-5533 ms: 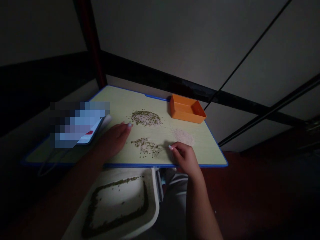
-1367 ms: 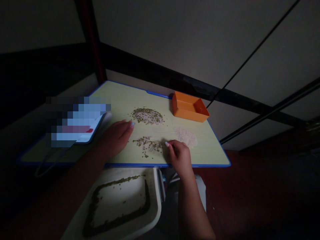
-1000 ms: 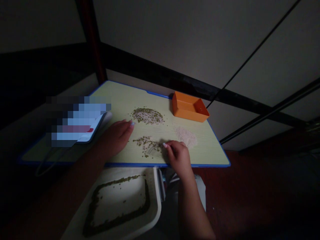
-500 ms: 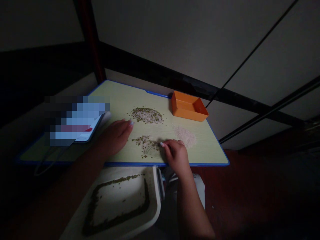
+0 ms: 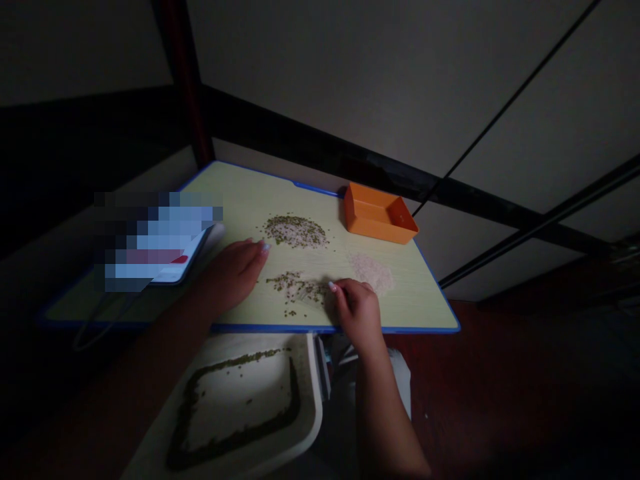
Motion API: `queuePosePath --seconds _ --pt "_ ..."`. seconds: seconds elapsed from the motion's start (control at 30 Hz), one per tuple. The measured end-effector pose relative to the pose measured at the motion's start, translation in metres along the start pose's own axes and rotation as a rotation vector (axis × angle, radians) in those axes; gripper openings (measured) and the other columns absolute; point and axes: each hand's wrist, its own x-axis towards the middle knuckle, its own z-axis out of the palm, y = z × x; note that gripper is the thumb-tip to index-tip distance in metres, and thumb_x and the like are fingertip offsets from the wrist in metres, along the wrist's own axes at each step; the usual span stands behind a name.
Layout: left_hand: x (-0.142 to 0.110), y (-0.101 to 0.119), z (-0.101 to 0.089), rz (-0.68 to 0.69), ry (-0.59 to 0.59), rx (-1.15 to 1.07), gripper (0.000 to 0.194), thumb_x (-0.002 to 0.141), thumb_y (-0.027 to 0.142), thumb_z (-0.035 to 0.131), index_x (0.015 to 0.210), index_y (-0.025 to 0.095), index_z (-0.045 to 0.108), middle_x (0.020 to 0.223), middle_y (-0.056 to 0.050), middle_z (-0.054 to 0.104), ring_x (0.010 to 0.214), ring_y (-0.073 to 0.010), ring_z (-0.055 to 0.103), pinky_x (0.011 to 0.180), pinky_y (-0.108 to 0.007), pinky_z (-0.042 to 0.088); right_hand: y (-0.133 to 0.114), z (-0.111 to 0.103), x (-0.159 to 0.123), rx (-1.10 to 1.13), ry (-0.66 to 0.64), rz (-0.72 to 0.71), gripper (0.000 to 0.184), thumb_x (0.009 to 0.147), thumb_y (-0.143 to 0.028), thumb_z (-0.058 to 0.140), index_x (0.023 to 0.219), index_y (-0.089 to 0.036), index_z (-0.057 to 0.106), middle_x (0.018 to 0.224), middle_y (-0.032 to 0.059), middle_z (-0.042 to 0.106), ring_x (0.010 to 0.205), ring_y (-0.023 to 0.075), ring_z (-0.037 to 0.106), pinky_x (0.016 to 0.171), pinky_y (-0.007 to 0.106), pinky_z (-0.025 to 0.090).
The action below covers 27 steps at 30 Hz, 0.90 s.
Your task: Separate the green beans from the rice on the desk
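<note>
On the tabletop [image 5: 240,200], a mixed heap of green beans and pale grains [image 5: 295,230] lies in the middle. Nearer me is a thinner scatter of the same beans and grains [image 5: 295,287]. My left hand [image 5: 243,267] rests left of both, fingers stretched forward, its fingertips just short of the heap. At the scatter's right end, my right hand [image 5: 357,307] is closed, thumb and fingers drawn together; whatever they hold is too small or hidden. Faint streaks show beside its fingertips. Behind the right hand lies a pile of pale grains [image 5: 371,270].
An orange open box [image 5: 383,230] stands at the table's far right corner. A lit phone or tablet [image 5: 175,270], partly blurred out, is at the left with a white cable [image 5: 107,340]. Below the front edge, a white basin [image 5: 313,400] holds green beans along its inner edges.
My right hand has shifted slightly right along the scatter, and a few beans there lie differently. My left hand stays put on the table. The whole view has moved a little.
</note>
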Motion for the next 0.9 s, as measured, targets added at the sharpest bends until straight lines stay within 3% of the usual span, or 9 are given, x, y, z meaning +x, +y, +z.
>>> queuePosePath --seconds 0.2,0.53,0.9 --pt "0.0001 -0.0002 0.0002 0.014 0.011 0.018 0.052 0.092 0.049 0.020 0.095 0.018 0.062 0.111 -0.010 0.065 0.116 -0.0233 0.053 0.110 -0.045 0.035 -0.0032 0.0016 0.0036 -0.038 -0.021 -0.009 0.019 0.092 -0.025 0.051 0.083 -0.019 0.067 0.076 0.0045 0.071 0.072 0.0180 0.063 0.074 0.029 0.038" --pt "0.0016 -0.0049 0.0048 0.006 0.026 0.004 0.058 0.091 0.048 0.019 0.115 0.013 0.058 0.130 -0.013 0.059 0.130 -0.0232 0.044 0.115 -0.045 0.028 -0.0009 0.0024 0.0025 0.023 -0.032 -0.048 0.017 0.092 -0.025 0.053 0.083 -0.019 0.066 0.075 0.0025 0.070 0.072 0.0175 0.061 0.074 0.029 0.038" --pt "0.0029 -0.0076 0.0056 0.006 0.042 0.017 0.059 0.089 0.051 0.019 0.112 0.017 0.061 0.128 -0.012 0.061 0.129 -0.0258 0.047 0.113 -0.045 0.032 0.0008 0.0023 0.0022 0.069 0.007 -0.051 0.017 0.091 -0.023 0.053 0.081 -0.020 0.066 0.073 0.0022 0.070 0.071 0.0169 0.060 0.072 0.028 0.037"
